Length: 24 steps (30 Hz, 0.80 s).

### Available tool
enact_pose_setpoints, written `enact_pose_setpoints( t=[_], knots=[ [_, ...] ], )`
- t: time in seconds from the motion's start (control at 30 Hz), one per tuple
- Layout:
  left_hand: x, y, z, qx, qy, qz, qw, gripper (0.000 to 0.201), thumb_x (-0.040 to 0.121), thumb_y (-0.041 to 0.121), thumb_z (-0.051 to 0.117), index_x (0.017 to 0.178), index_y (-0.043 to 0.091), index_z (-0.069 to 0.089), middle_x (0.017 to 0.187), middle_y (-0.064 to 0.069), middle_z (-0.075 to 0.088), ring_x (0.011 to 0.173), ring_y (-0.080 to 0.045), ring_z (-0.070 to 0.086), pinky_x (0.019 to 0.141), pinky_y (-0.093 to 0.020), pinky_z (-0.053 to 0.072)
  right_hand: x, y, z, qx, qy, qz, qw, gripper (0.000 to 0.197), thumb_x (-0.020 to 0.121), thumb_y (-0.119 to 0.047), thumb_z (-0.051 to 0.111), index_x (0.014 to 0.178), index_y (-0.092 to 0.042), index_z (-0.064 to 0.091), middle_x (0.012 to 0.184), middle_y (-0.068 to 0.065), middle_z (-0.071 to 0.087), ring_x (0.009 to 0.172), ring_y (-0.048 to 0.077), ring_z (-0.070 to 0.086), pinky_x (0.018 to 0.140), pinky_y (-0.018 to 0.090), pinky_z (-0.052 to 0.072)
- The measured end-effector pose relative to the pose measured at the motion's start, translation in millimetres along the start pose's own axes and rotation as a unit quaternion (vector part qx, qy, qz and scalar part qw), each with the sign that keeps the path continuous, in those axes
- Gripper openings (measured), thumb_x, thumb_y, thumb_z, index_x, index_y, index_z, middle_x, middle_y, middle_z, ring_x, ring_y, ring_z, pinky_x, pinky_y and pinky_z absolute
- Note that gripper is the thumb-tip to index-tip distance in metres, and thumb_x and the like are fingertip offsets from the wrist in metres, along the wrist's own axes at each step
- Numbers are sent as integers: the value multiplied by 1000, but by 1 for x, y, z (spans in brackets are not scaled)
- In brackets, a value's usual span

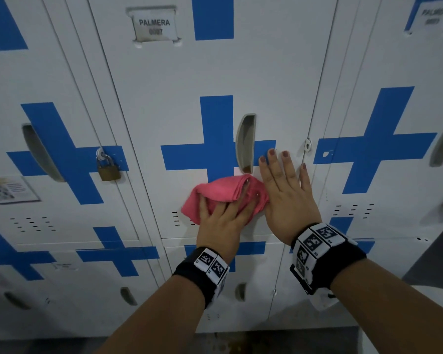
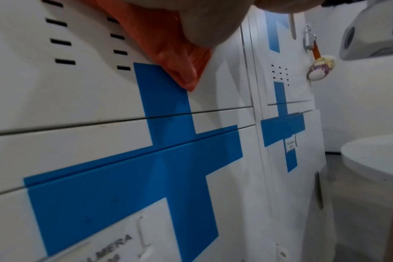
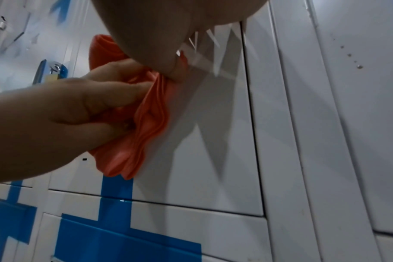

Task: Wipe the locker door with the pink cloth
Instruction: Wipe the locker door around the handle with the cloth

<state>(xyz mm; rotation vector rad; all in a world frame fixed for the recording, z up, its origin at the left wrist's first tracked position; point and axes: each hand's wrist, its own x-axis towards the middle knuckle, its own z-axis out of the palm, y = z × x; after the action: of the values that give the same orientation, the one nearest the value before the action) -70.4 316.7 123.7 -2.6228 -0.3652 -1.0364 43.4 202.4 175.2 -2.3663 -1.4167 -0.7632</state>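
Left hand (image 1: 223, 221) — gripping bunched pink fabric cloth (image 1: 215, 192), pressed on white metal locker door (image 1: 177, 98) | right hand (image 1: 284, 192) — released, fingers flat on door beside grey recessed handle (image 1: 246, 144)
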Motion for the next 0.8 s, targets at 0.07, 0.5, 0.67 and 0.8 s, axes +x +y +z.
enact_pose_setpoints(
  t=[0.07,0.5,0.67,0.8],
  knots=[
    [1,-6,-1,-7,18,37,999,67,69,8,65,131,31,53,133,1,54,119,-30,41,100,-59,34,-1,1,-4,15,-5,-4,1000,71,84,-24,25,150,-18,0,157,-2,-12,144,20,-12,115,47,-2],
    [7,5,-22,-267,-21,-26,963,37,78,11,51,113,18,58,106,-5,56,96,-23,52,75,-37,50,-31,-14,-23,402,40,149,902,57,89,-46,51,137,-19,38,127,-4,47,116,7,45,100,28,39],
    [-3,23,-44,-378,-1,-27,925,40,85,11,47,124,8,52,116,-4,53,107,-16,50,94,-21,42,-31,-25,-40,594,-109,298,739,93,58,-55,67,136,-14,39,119,0,54,98,10,57,78,24,49],
    [-7,23,-54,-438,-36,-46,897,56,86,25,51,138,13,34,133,-3,44,123,-9,42,104,-23,37,-28,-24,-54,718,-156,310,603,46,69,-29,72,106,-2,65,90,17,70,72,23,69,57,30,55]
  ],
)
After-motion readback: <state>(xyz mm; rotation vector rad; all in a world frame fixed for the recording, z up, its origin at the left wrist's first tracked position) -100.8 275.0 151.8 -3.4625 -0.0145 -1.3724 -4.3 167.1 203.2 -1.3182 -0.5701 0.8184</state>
